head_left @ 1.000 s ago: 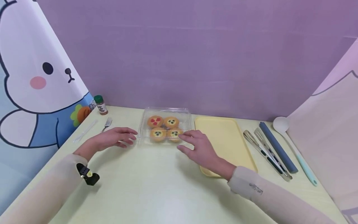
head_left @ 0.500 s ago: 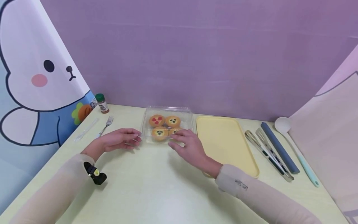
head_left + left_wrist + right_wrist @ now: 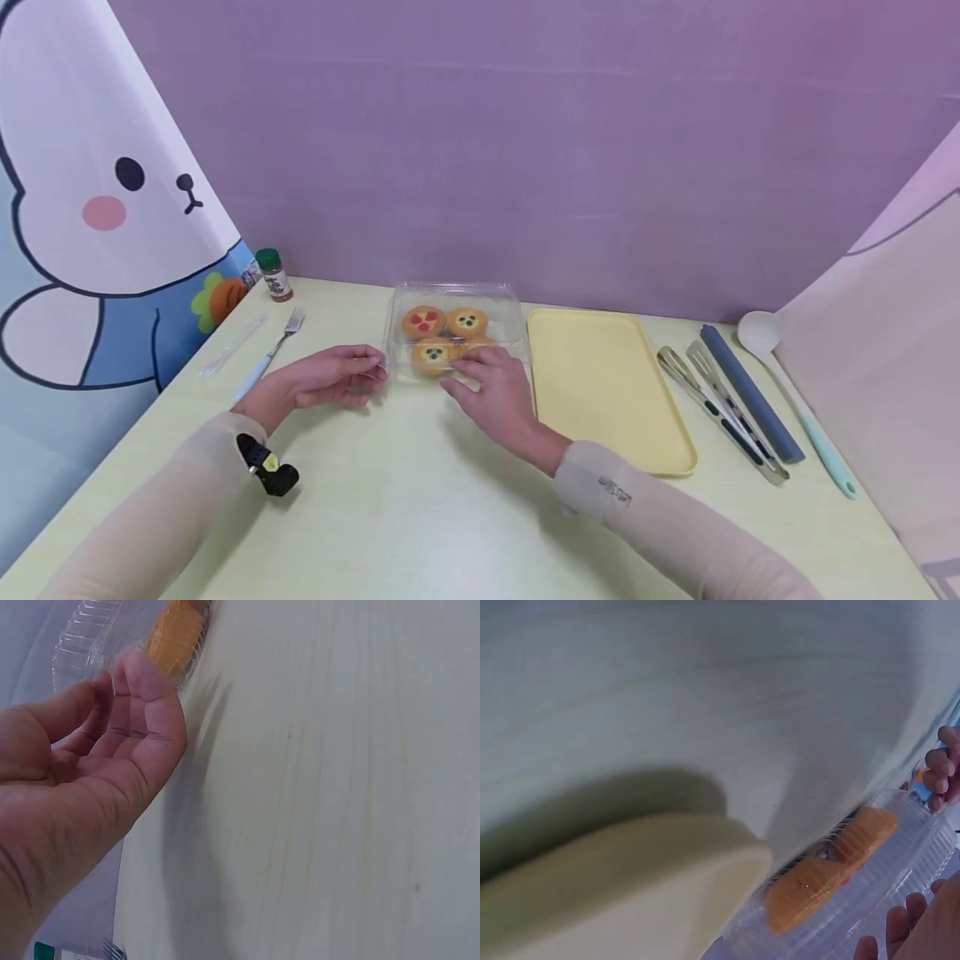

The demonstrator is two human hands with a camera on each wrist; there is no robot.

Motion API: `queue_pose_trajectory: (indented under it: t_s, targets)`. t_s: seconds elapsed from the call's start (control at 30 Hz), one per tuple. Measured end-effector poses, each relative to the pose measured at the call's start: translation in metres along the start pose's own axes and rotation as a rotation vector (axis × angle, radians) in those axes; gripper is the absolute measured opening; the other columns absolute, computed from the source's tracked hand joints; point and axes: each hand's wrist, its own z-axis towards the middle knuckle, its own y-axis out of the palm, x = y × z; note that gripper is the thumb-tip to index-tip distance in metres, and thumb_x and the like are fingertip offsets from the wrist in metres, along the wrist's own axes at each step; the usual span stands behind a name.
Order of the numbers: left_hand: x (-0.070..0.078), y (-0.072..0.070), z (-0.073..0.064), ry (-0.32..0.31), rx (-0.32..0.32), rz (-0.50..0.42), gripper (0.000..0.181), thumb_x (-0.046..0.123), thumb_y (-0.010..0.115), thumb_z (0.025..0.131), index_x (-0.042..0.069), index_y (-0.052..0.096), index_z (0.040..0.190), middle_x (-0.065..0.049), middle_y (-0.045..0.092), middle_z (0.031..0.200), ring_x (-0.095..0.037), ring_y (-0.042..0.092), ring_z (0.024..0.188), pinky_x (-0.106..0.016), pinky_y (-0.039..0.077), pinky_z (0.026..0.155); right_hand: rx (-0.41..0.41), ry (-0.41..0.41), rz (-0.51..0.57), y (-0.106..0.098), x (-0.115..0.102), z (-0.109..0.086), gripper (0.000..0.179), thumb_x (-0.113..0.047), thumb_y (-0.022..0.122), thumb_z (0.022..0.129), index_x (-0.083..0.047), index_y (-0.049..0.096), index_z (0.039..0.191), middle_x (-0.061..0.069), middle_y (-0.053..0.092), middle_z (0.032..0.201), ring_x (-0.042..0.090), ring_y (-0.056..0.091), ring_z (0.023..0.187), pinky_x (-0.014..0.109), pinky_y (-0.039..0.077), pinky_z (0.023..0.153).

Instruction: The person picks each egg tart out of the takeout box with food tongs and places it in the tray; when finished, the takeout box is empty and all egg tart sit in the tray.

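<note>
A clear plastic clamshell container (image 3: 504,312) sits near the back of the table, several round pastries (image 3: 424,323) inside it. Some pastries have dark bits on a pale top; one has red pieces. My left hand (image 3: 333,377) is at its front left corner, thumb and bent fingers pinching the edge; the contact is partly hidden. Over the front right of the lid hovers my right hand (image 3: 498,398), fingers loosely bent and apart, covering one pastry. In the left wrist view, the left fingertips (image 3: 135,667) overlap the container's end.
A yellow tray (image 3: 607,392) lies right of the container. Beyond it are metal tongs (image 3: 720,412), a dark blue roll (image 3: 752,393) and a white ladle (image 3: 759,333). At left stand a green-capped jar (image 3: 274,277), a fork (image 3: 273,352) and a clear wrapped item (image 3: 231,348).
My left hand has moved right to the container's corner, its fingers bending in. My right hand has shifted left across the lid's front. The container has hardly moved on the table.
</note>
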Motion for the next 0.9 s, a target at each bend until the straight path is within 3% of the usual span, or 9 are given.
queue_pose_trajectory:
  t_s: [0.23, 0.43, 0.6, 0.9]
  targets:
    - [-0.001, 0.007, 0.006, 0.054, 0.012, 0.057, 0.022, 0.021, 0.045, 0.108, 0.005, 0.047, 0.123, -0.002, 0.063, 0.107, -0.013, 0.064, 0.092, -0.028, 0.057, 0.078, 0.068, -0.001, -0.114, 0.009, 0.0, 0.001, 0.027, -0.035, 0.081, 0.082, -0.015, 0.08, 0.1, 0.001, 0.074, 0.105, 0.021, 0.063, 0.101, 0.043, 0.047, 0.083]
    - [0.0, 0.013, 0.01, 0.079, 0.007, 0.07, 0.024, 0.023, 0.044, 0.108, 0.004, 0.046, 0.124, -0.002, 0.061, 0.108, -0.013, 0.062, 0.092, -0.029, 0.056, 0.079, 0.123, -0.01, -0.144, 0.018, -0.002, 0.003, 0.027, -0.036, 0.081, 0.081, -0.016, 0.08, 0.098, 0.002, 0.074, 0.106, 0.022, 0.06, 0.104, 0.043, 0.046, 0.085]
    - [-0.001, 0.013, 0.011, 0.086, 0.008, 0.036, 0.022, 0.022, 0.045, 0.108, 0.005, 0.049, 0.121, -0.003, 0.06, 0.11, -0.012, 0.063, 0.091, -0.028, 0.056, 0.078, 0.145, -0.003, -0.128, 0.026, -0.006, 0.003, 0.029, -0.034, 0.083, 0.08, -0.016, 0.079, 0.102, 0.003, 0.073, 0.106, 0.022, 0.061, 0.102, 0.042, 0.046, 0.086]
    - [-0.002, 0.015, 0.016, 0.054, -0.037, -0.032, 0.032, 0.022, 0.054, 0.105, 0.001, 0.048, 0.129, -0.002, 0.063, 0.106, -0.011, 0.063, 0.088, -0.027, 0.056, 0.074, 0.141, -0.033, -0.15, 0.035, -0.013, 0.006, 0.026, -0.036, 0.081, 0.083, -0.02, 0.08, 0.103, -0.001, 0.073, 0.102, 0.019, 0.062, 0.099, 0.039, 0.046, 0.087]
